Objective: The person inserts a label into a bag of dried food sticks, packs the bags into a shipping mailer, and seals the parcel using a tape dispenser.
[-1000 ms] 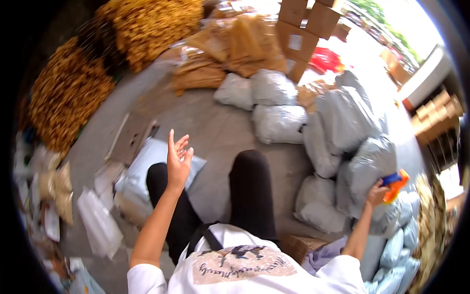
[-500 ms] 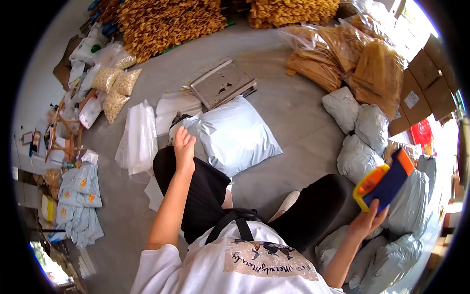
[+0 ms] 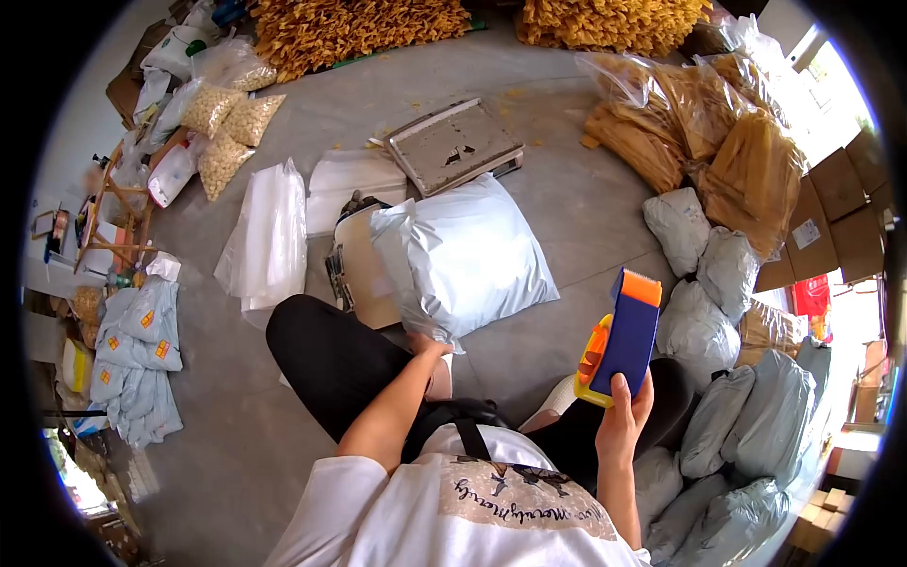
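Note:
A stuffed pale grey mailing bag (image 3: 477, 255) lies in front of my legs, resting against a flat scale. My left hand (image 3: 430, 347) is at its near corner, gripping the plastic there; the fingertips are partly hidden. My right hand (image 3: 624, 406) holds up a blue, yellow and orange tape dispenser (image 3: 628, 335) over my right knee, fingers through its yellow handle. Beside the bag on the left, a beige flat object (image 3: 364, 265) with a dark edge lies partly covered.
Behind the bag is a worn flat scale (image 3: 453, 146). Clear plastic bags (image 3: 265, 236) lie on the floor to the left. Several filled grey bags (image 3: 699, 331) are piled at my right. Folded grey mailers (image 3: 142, 350) lie far left, cartons (image 3: 831, 208) stand far right.
My left hand has come down from above the bag to its near corner. My right hand has brought the tape dispenser inward, to the left. The bag's near left side has lifted and shifted.

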